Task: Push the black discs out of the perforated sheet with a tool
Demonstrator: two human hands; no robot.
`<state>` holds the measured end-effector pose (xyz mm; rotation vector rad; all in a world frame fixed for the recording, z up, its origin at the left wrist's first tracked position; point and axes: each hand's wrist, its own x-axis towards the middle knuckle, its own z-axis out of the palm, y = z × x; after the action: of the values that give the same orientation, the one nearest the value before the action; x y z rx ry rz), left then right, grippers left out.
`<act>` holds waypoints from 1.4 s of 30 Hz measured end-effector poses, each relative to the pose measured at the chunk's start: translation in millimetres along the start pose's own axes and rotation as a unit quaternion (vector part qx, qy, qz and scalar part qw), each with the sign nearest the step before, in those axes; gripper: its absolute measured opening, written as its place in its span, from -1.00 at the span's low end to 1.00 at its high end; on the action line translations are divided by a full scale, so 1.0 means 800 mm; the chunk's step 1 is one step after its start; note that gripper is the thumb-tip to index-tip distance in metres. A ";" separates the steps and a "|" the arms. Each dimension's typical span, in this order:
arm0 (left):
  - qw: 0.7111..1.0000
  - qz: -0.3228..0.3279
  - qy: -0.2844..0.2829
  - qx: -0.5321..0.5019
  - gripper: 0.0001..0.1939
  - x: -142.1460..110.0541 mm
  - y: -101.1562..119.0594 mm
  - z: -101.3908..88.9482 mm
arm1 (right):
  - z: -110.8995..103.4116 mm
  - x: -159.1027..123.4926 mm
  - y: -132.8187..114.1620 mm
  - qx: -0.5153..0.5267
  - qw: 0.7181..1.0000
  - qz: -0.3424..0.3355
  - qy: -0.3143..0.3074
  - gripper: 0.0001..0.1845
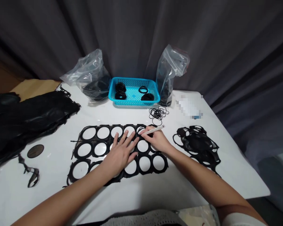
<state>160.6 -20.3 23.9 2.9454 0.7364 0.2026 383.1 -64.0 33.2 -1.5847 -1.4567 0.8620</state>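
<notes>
A black rubber sheet [108, 139] with rows of round holes lies flat on the white table. My left hand [120, 152] rests on its middle with the fingers spread, covering some of the holes. Between the fingers of my right hand [159, 139] is a slim white pen-like tool [154, 129], slanting up to the right. Its lower end is at a hole in the sheet's top row, near the right end, where a thin black strand shows. Whether the tip is a blade or a point, I cannot tell.
A blue basket [134, 104] with black rings stands at the back, between two clear plastic bags [89, 75]. Loose black rings [158, 114] lie before it. Black scrap webbing [198, 142] is on the right. A black pile [33, 116] and a dark disc [35, 151] are on the left.
</notes>
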 end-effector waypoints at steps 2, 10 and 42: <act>1.000 -0.002 0.001 0.001 -0.43 0.000 0.001 0.000 | 0.000 0.001 0.000 -0.005 1.000 -0.002 -0.003 -0.92; 1.000 0.000 0.007 0.002 -0.45 -0.001 0.001 0.002 | 0.005 -0.010 -0.007 -0.109 0.989 -0.096 0.011 -0.85; 0.998 0.058 0.038 0.003 -0.48 0.043 0.030 0.024 | -0.057 -0.017 0.013 0.053 0.998 0.039 0.004 -0.79</act>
<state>204.7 -25.8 11.9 3.0042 0.5747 0.3236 426.8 -82.7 43.5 -1.5718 -1.3298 0.9616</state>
